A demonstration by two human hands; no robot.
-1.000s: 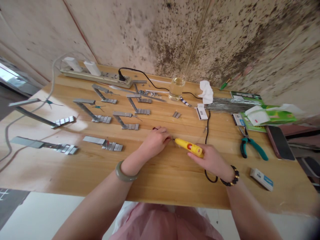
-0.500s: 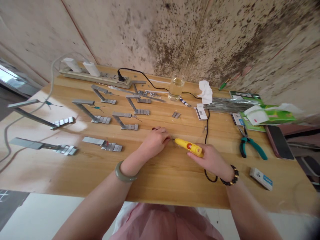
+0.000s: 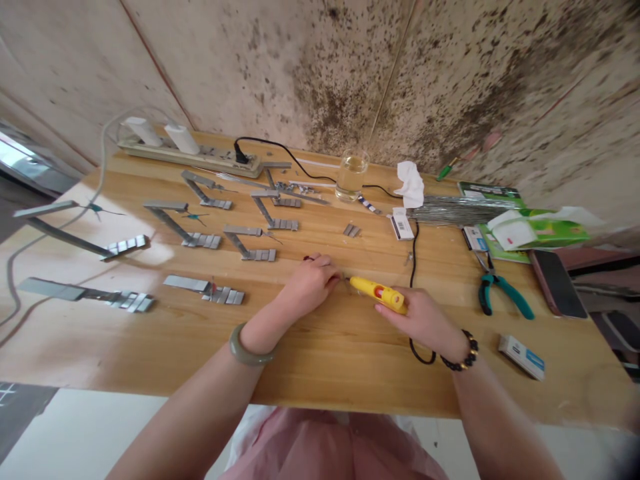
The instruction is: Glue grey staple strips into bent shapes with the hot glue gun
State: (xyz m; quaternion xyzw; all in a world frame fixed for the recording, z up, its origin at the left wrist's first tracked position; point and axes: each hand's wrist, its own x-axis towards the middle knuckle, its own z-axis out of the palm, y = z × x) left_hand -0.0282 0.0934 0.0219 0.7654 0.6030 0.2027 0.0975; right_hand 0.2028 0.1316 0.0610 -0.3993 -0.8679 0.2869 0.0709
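Observation:
My right hand is wrapped around a yellow glue gun, whose nozzle points left. A black cord trails from it over the table. My left hand is pinched just off the nozzle tip; whatever small piece sits between its fingers is too hidden to name. Left of that hand stand several grey bent strip pieces on segmented feet, among them one close by. Two flatter grey strip assemblies lie nearer the front, one with a red bit on it.
On the right lie teal-handled pliers, a phone, a small box and a bundle of thin wires. Toward the wall stand a glass of liquid, crumpled tissue and a power strip. Small grey pieces lie mid-table.
Both hands and the glue gun stay almost in the same place. The view has shifted very slightly.

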